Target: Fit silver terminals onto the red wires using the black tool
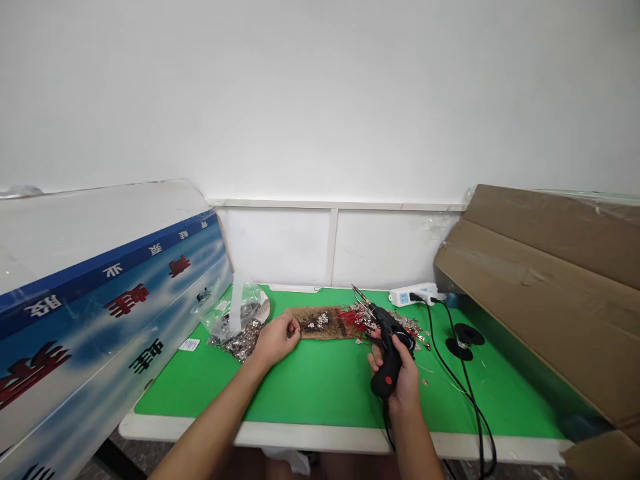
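My right hand (405, 373) grips a black soldering gun (391, 353) with a red button, its metal tip pointing up and to the left. My left hand (278, 337) rests at the left end of a scorched brown board (320, 319), fingers curled together; whatever they may hold is too small to make out. Several small metal parts (320, 322) lie on the board. At its right end is a heap of red wires (353, 320) with metal pieces, partly behind the soldering gun. A clear plastic bag (243, 327) of similar metal parts lies left of my left hand.
A white power strip (414, 294) stands at the back right, with black cables (463, 373) running down over the table edge. Near them lies a black spool (465, 341). A blue printed box (125, 313) and a brown cardboard box (545, 287) flank the green mat (320, 393).
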`<action>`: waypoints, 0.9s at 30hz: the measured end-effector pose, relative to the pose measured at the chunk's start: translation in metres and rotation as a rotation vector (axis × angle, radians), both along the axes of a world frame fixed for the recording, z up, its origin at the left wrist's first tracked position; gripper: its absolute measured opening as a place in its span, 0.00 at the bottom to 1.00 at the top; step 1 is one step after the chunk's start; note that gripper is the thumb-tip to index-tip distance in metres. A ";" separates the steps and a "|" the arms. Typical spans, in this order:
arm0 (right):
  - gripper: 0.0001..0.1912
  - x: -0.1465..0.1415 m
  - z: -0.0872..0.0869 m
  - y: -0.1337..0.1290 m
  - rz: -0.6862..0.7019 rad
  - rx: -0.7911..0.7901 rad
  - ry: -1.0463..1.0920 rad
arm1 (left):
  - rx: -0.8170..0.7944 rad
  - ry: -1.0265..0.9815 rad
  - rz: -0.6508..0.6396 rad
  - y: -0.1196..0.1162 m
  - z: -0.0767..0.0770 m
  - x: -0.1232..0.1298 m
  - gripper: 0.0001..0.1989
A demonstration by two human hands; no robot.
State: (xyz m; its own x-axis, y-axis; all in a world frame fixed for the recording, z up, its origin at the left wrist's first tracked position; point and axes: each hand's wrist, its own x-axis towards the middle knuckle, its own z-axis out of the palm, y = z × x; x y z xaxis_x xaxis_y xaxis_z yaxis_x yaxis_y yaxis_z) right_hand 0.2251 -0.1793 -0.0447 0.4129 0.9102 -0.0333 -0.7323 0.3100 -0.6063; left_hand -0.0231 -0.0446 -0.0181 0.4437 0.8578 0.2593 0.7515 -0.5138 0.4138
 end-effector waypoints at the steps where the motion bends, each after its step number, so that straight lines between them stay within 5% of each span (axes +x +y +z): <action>1: 0.22 0.000 0.001 0.000 -0.004 0.002 0.004 | 0.003 -0.020 -0.012 0.000 0.000 -0.001 0.06; 8: 0.22 0.001 -0.003 0.003 -0.035 -0.001 0.033 | 0.110 -0.177 -0.101 -0.001 0.012 0.014 0.09; 15: 0.21 0.001 -0.004 0.003 -0.099 -0.020 0.035 | -0.032 -0.242 -0.215 -0.002 0.023 0.105 0.12; 18: 0.21 0.002 -0.003 0.003 -0.120 -0.024 0.054 | -0.051 -0.156 -0.238 0.000 0.025 0.124 0.16; 22: 0.22 0.003 -0.005 0.004 -0.100 -0.048 0.052 | 0.020 -0.097 -0.273 0.000 0.032 0.094 0.14; 27: 0.22 0.001 -0.008 0.006 -0.050 -0.096 0.019 | 0.112 0.152 -0.079 -0.008 0.045 0.012 0.14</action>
State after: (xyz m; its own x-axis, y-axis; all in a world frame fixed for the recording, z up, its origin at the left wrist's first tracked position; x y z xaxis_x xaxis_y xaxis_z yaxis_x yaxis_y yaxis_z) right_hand 0.2264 -0.1734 -0.0526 0.4562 0.8806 -0.1277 -0.7291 0.2877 -0.6210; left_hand -0.0113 -0.0528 0.0264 0.5498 0.7885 0.2758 0.7565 -0.6100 0.2359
